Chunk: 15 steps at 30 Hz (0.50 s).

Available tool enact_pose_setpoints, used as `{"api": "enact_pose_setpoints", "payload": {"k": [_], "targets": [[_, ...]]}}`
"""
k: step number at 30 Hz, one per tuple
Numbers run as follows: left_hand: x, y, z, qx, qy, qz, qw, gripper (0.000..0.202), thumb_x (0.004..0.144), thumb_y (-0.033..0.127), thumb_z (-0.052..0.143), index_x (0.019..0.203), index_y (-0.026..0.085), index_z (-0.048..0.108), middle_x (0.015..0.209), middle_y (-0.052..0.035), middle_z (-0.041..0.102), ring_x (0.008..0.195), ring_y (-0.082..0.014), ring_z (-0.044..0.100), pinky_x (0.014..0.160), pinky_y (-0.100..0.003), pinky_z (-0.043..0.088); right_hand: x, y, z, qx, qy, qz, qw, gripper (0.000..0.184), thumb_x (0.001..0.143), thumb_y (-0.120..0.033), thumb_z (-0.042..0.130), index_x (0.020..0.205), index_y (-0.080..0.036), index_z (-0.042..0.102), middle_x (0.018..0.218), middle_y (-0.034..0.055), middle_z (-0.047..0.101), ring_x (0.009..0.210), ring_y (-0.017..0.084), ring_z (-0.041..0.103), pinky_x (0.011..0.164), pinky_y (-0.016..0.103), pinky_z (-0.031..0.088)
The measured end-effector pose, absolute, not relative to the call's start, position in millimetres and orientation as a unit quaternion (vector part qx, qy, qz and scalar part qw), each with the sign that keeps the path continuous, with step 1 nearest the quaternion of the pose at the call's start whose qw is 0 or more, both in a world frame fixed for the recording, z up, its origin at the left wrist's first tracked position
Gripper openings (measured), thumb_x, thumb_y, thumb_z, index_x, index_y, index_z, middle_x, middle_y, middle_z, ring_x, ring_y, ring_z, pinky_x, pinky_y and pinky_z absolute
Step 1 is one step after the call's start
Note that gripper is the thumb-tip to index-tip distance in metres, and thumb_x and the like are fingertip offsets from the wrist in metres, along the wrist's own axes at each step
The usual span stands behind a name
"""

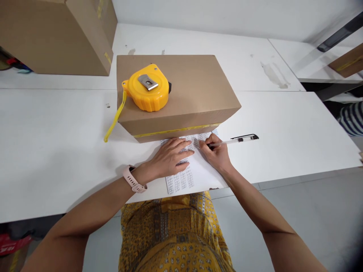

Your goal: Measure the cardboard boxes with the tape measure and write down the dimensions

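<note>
Standing at the far left of the white table [42, 124], a large brown carton [56, 34] fills the back corner. Right of it, a smaller cardboard box [193, 87] sits square to the near edge, with a strip of yellow tape along its front face. A yellow tape measure [147, 87] rests on the box's left top, its metal clip up and its yellow strap hanging down over the left corner onto the table.

Just in front of the box lies a printed sheet [184, 177], its far edge touching or tucked under the box; which, I cannot tell. The left hand [170, 156], a pale pink watch [133, 178] on its wrist, lies flat with fingers spread, pressing the sheet down. The right hand [217, 153] pinches a clear pen [235, 140] with a black cap, tip on the paper near the box, barrel pointing right.

At the far right edge a striped sleeve [351, 117] shows beside a second table.
</note>
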State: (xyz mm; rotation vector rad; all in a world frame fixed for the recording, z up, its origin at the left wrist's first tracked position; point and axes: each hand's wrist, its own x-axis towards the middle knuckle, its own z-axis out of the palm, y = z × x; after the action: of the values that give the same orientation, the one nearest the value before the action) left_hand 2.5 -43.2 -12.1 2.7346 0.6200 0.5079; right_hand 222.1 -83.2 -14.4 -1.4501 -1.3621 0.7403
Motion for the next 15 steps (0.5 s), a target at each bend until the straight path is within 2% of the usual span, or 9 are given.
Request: {"api": "enact_pose_setpoints", "payload": {"k": [15], "targets": [[2.6, -43.0, -13.3, 0.95, 0.213, 0.179, 0.142, 0.036, 0.098, 0.032, 0.059, 0.129, 0.019, 0.07, 0.148, -0.0136, 0.059, 0.137, -0.0317, 0.051, 0.113, -0.051, 0.044, 222.7, -82.4, -15.2, -0.605, -0.557, 0.296, 0.486, 0.033, 0.086, -0.028, 0.067, 0.064, -0.024, 0.042, 0.056, -0.0064, 0.04, 0.054, 0.011, 0.036, 0.051, 0.027, 0.029]]}}
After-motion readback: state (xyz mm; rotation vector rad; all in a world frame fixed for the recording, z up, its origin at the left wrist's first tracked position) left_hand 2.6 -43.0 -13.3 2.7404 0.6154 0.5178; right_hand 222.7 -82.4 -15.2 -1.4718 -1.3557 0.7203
